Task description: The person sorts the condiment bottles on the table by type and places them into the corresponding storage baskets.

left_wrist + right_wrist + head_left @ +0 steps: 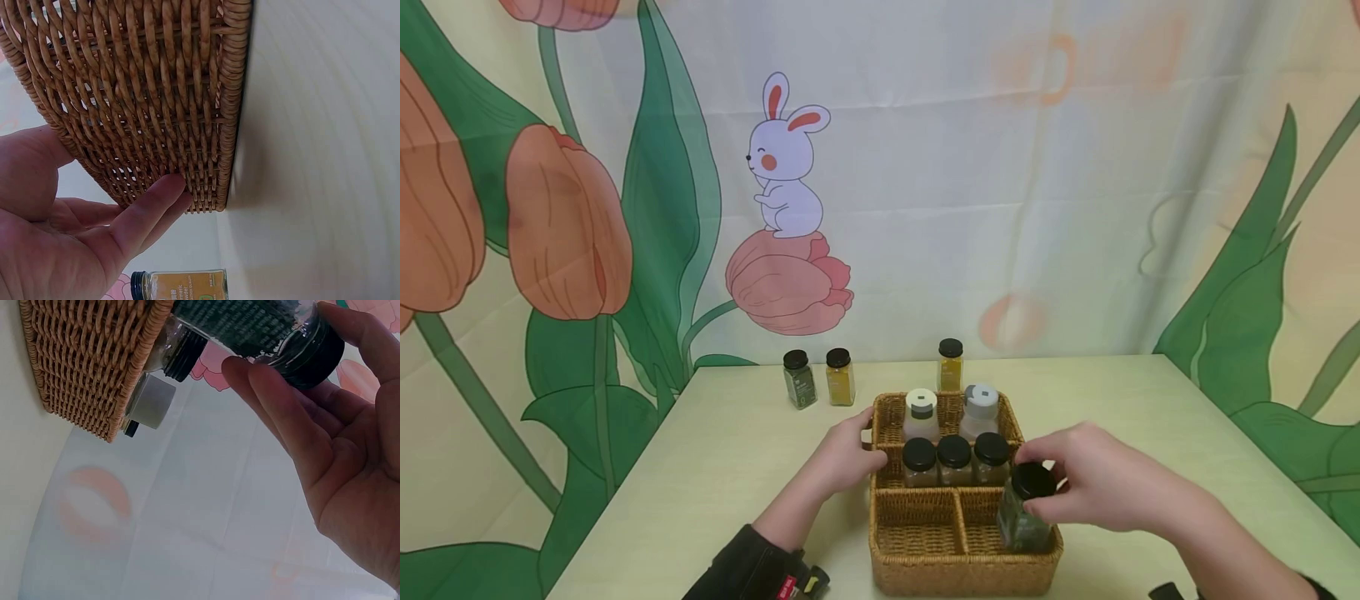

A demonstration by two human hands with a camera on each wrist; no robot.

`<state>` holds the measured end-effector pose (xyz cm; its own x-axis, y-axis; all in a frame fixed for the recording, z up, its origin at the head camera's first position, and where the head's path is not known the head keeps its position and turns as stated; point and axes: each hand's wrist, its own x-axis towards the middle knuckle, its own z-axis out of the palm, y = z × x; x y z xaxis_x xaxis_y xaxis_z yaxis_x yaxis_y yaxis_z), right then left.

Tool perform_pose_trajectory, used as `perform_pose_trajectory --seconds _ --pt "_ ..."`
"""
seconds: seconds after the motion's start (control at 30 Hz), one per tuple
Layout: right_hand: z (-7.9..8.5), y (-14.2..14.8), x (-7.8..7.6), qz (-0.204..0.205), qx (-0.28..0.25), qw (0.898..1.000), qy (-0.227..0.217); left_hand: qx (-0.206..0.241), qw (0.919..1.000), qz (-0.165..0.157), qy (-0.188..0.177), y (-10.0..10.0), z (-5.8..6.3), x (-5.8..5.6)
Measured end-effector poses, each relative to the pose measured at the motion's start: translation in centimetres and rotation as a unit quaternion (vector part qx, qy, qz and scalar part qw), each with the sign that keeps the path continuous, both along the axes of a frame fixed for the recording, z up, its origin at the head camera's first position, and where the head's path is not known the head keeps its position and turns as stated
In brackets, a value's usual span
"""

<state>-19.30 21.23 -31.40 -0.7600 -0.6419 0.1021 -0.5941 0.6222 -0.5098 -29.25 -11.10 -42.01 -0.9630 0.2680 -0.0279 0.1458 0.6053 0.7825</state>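
My right hand grips a clear spice jar by its black lid. Dark green contents and small print show through the glass in the right wrist view. The jar leans slightly, its lower end at the front right compartment of a wicker basket; whether it touches the bottom cannot be told. At the basket's left side, my left hand holds the wall, thumb at the rim and fingers against the outer weave. Three black-lidded jars stand in the middle row. Two light-capped bottles stand in the back row.
Behind the basket on the pale table stands a jar of yellow powder. Back left are a green-filled jar and another yellow jar. A printed curtain hangs along the table's far edge.
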Motion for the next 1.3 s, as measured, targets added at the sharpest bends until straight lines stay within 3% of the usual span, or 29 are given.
perform_pose_trajectory --seconds 0.4,1.3 --pt "-0.8 -0.4 -0.7 -0.014 0.056 0.998 0.001 0.002 1.0000 -0.001 -0.001 0.0 0.1 0.1" --pt "-2.3 -1.0 -1.0 -0.012 0.097 0.995 -0.025 -0.005 1.0000 0.003 0.000 0.0 0.1 0.2"
